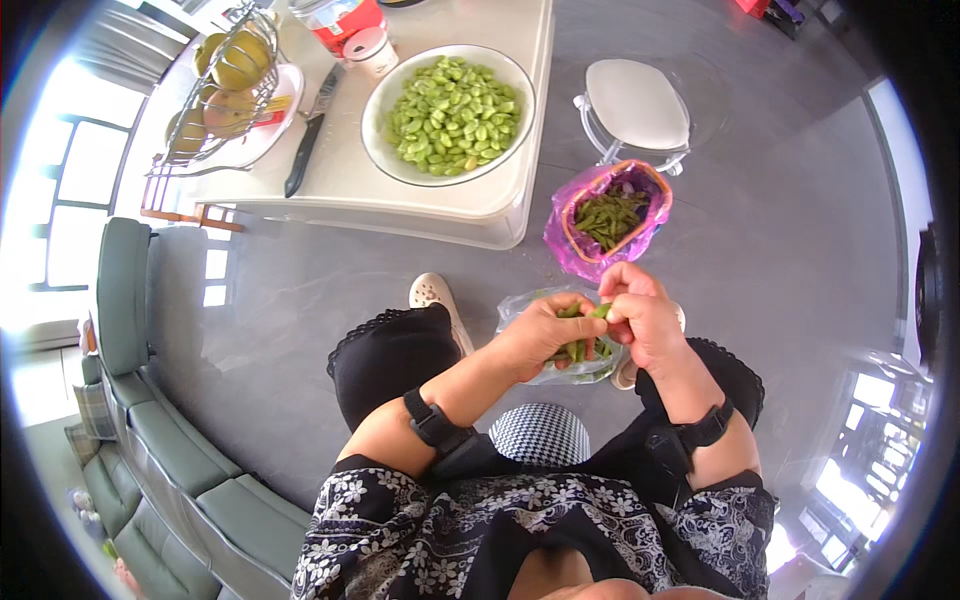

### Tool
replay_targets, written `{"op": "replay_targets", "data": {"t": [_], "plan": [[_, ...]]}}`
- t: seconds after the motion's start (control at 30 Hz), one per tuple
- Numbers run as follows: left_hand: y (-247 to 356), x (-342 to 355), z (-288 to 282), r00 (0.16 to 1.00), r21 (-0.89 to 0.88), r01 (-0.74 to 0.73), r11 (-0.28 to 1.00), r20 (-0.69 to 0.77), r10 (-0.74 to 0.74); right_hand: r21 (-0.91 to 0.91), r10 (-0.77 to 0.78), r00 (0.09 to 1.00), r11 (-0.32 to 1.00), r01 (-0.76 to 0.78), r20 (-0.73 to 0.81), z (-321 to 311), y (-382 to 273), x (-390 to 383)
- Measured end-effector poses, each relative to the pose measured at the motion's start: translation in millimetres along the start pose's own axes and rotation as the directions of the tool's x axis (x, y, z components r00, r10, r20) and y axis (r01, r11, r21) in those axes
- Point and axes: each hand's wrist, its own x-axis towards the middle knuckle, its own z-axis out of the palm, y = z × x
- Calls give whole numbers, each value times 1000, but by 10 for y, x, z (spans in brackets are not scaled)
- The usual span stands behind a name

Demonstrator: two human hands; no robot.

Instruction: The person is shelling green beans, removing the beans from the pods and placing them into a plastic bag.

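Grey floor fills the room, with a green sofa (150, 440) far left of the grip and a white table (470, 205) up and left of it. On that table sit a wire fruit basket (225, 85), a black knife (308, 135), a red-and-white round tub (345, 22) and a white bowl (448, 115) heaped with shelled green beans. At the grip, the left hand (545, 335) closes around a bunch of pods (578, 348) over a clear bag (560, 372) on the lap, while the right hand (640, 315) pinches one pod (600, 311) at its tip. Shelling looks to be the step in hand; the next move calls for a squeeze to split that pod. Just above the grip stands a purple-lined bin (605, 220) of pods.
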Motion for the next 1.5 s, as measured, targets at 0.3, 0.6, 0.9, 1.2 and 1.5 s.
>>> {"op": "replay_targets", "data": {"t": [0.3,0.6,0.9,1.2,1.5], "plan": [[43,10,49,999,36,21,999,-49,-19,-6,17,999,1000,-17,-41,-3,14,-23],[28,22,-29,970,-184,3,983,239,42,196,-14,967,980,-38,255,-109,-40,-45],[50,28,-66,977,22,-52,998,209,47,-49,-9,973,999,21,232,-127,-56,-52],[12,89,-101,987,151,42,988,148,-64,-384,-212,940,871,306,269,-146,2,-41],[33,81,-93,990,192,57,980,117,-81,-408,-132,990,903,137,42,-233,-100,-38]]}}
